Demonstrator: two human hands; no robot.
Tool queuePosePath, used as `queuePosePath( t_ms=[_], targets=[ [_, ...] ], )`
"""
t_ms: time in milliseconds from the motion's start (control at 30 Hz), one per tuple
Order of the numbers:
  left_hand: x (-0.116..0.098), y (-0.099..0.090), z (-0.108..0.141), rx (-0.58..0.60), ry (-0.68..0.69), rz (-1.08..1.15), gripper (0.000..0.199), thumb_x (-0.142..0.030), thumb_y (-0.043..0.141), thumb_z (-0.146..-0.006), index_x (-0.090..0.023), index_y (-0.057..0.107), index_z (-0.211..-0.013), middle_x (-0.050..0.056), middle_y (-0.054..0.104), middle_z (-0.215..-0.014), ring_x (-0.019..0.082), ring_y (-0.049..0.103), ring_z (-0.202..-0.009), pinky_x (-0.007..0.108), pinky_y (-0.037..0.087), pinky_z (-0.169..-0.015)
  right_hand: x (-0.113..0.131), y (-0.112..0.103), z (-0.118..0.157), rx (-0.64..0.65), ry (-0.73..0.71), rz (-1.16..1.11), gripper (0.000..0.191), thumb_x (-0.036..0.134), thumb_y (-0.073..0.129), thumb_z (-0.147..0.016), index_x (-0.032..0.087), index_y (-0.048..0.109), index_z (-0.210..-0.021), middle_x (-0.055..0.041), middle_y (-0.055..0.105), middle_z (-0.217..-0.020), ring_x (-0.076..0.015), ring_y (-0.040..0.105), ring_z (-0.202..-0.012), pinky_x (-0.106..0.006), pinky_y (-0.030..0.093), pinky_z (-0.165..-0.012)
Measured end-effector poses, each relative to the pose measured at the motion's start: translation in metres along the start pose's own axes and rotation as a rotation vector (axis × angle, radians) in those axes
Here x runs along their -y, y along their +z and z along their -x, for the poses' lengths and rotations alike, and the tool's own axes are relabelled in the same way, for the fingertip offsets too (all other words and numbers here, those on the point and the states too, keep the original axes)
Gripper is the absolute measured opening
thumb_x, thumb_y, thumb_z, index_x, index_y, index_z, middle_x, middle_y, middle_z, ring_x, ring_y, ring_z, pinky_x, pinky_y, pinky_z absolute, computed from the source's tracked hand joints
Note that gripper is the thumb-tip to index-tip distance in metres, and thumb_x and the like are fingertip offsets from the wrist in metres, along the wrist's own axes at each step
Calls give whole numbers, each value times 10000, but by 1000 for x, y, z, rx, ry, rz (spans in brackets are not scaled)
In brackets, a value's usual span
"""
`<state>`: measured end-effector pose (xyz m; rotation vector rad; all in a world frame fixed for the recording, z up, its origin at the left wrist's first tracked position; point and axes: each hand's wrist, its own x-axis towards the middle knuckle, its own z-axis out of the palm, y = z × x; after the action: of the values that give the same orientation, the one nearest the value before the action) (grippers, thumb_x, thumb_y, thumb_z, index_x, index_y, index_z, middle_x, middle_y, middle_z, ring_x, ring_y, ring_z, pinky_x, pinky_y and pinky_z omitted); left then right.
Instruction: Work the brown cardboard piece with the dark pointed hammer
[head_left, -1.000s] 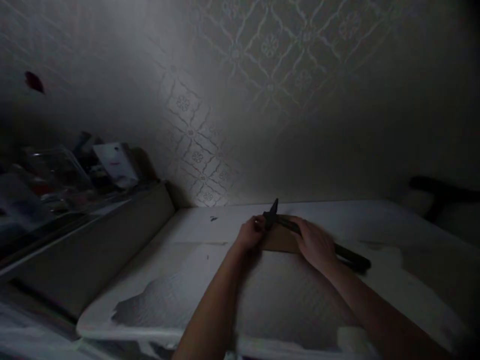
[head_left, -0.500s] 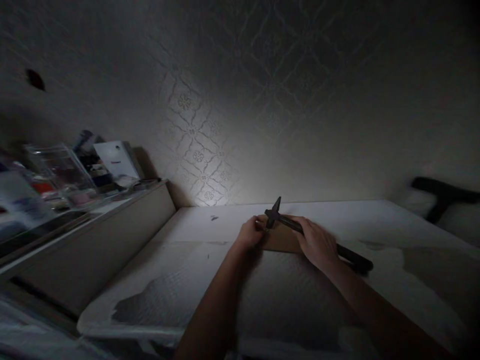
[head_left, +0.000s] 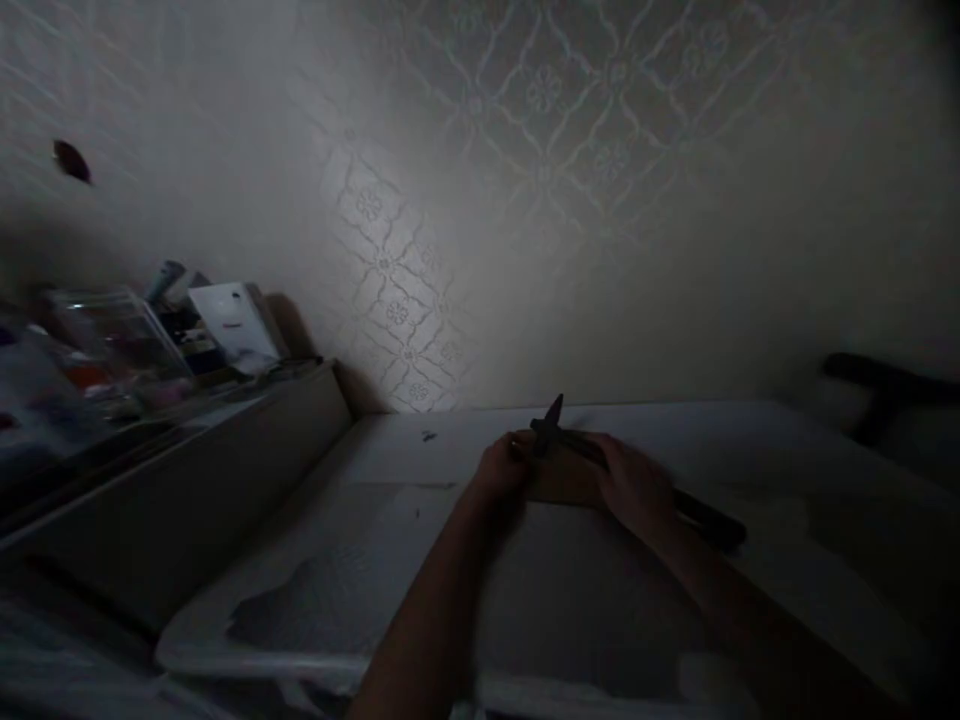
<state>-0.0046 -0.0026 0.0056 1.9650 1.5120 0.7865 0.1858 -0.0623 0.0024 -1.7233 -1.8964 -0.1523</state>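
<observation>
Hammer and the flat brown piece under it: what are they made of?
Hammer: dark, matte head, probably metal; long black handle, possibly rubber-coated, too dim to tell. Brown piece: flat, dull tan, looks like wood or cardboard. Right hand grips the handle; left hand rests at the piece's edge.

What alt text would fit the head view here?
In dim light, the right hand grips a dark hammer over a brown board on a white table, while the left hand rests at the board's edge beside the hammer head. A cluttered shelf stands left.

White box [head_left: 236, 320] with small red mark, too blurred to read
</observation>
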Motion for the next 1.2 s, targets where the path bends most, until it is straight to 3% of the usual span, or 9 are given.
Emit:
queuePosePath(
  t_ms=[367, 633, 767, 1200],
  targets=[
    [3, 1, -3, 7, 2, 10, 358, -122, 604, -683, -138, 561, -1037, 66, 676, -866, 156, 617, -772, 220, 459, -670, -1, 2, -1, 7, -6, -23, 344, 194, 464, -833, 261, 483, -1170, -29, 641, -1018, -190, 595, -870, -288, 389, -681],
    [2, 1, -2, -22, -8, -8, 335, -140, 621, -683, -145, 567, -1014, 54, 668, -857, 146, 607, -763, 229, 459, -688, 3, 5, -2, -139, -79, -29, 283, 186, 448, -842, 223, 502, -1117, -40, 619, -1053, -192, 577, -909, -299, 405, -742],
    [0, 1, -1, -31, -2, -25, 385, -145, 646, -668, -144, 551, -1041, 67, 662, -921, 163, 609, -809, 250, 464, -709, 6, 8, -3, -127, -170, -50, 330, 125, 438, -824, 238, 497, -1128, -31, 612, -1054, -173, 569, -919, -290, 409, -763],
    [1, -1, -1, -21, -10, -21, 365, -137, 652, -672, -147, 560, -1025, 65, 672, -900, 164, 618, -790, 237, 462, -693, 6, 7, -1, -113, -144, -27, 307, 142, 433, -835, 227, 502, -1122, -41, 619, -1033, -180, 569, -904, -294, 412, -744]
  ],
)
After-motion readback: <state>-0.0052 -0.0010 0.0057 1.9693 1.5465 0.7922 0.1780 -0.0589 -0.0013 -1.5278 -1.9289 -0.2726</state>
